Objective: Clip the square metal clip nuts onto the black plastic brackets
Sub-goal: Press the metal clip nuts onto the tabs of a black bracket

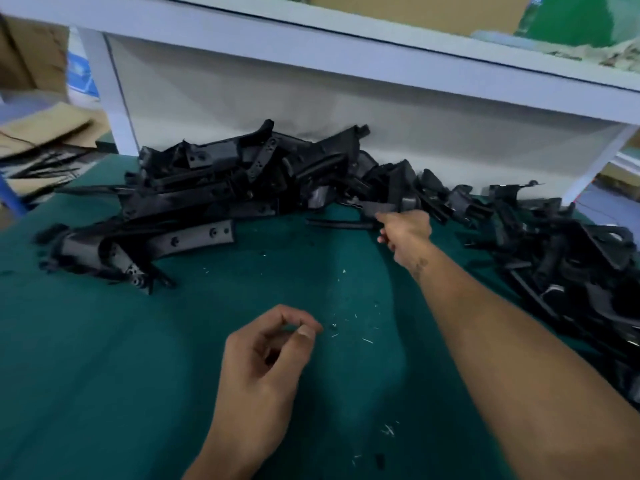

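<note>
A long pile of black plastic brackets (221, 181) lies along the back of the green mat (104, 358) and runs down its right side (568, 258). My right hand (405, 230) reaches to the pile's front edge, where its fingers curl round one black bracket (375, 207) that still touches the heap. My left hand (270, 355) hovers low over the middle of the mat with thumb and forefinger pinched together. A tiny dark piece, seemingly a clip nut (321, 328), shows at their tips. Another small dark bit (334, 326) lies on the mat just right of them.
A white shelf frame with a backboard (311, 98) stands right behind the pile, with one leg (110, 98) at the left. Flattened cardboard (45, 129) lies off the mat's far left. Pale plastic shavings (367, 340) are scattered on the mat.
</note>
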Tool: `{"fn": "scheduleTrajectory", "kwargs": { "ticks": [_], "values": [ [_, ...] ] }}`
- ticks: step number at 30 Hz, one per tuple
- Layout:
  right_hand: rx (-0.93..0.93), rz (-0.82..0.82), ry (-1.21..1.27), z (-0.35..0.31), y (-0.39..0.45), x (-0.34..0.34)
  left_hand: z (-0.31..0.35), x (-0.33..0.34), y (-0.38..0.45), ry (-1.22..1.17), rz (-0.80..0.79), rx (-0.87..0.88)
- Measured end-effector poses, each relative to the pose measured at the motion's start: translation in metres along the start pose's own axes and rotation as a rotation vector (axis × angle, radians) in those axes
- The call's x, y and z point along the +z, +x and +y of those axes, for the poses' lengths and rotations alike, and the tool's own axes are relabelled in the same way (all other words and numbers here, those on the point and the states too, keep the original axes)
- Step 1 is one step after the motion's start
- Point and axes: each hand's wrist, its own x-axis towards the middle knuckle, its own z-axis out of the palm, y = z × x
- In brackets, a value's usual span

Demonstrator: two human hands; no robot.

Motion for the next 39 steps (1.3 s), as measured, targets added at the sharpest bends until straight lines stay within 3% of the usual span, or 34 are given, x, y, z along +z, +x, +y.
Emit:
{"fn": "scheduleTrajectory", "kwargs": {
  "ticks": [6, 8, 11, 16, 20, 25, 28, 34, 39],
  "values": [
    [-0.361, -0.209, -0.012, 0.024, -0.067, -0.032, 0.003, 0.004, -0.005, 0.255, 0.236, 0.076],
    [-0.488, -0.282, -0.039, 0.037, -0.102, -0.047, 0.008, 0.006, -0.011, 0.516, 0.287, 0.196],
    [-0.669, -0.379, -0.129, 0.054, -0.154, -0.067, 0.011, 0.015, -0.019, 0.975, 0.226, 0.405],
    [-0.826, -0.58, -0.109, 0.076, -0.207, -0.086, 0.021, 0.026, -0.025, 1.335, 0.03, 0.267],
    [-0.815, -0.556, -0.222, 0.083, -0.218, -0.093, 0.012, 0.019, -0.027, 1.177, -0.101, 0.32],
    [-0.759, -0.524, -0.293, 0.083, -0.224, -0.108, 0.007, 0.012, -0.029, 1.143, 0.018, 0.407],
    [-0.556, -0.47, -0.172, 0.09, -0.224, -0.136, 0.007, 0.011, -0.033, 1.149, 0.061, 0.404],
    [-0.476, -0.792, -0.152, 0.106, -0.246, -0.206, 0.003, 0.012, -0.036, 1.083, 0.023, 0.465],
    [-0.543, -0.749, -0.401, 0.11, -0.263, -0.198, 0.002, 0.016, -0.035, 1.172, -0.031, 0.479]
  ]
}}
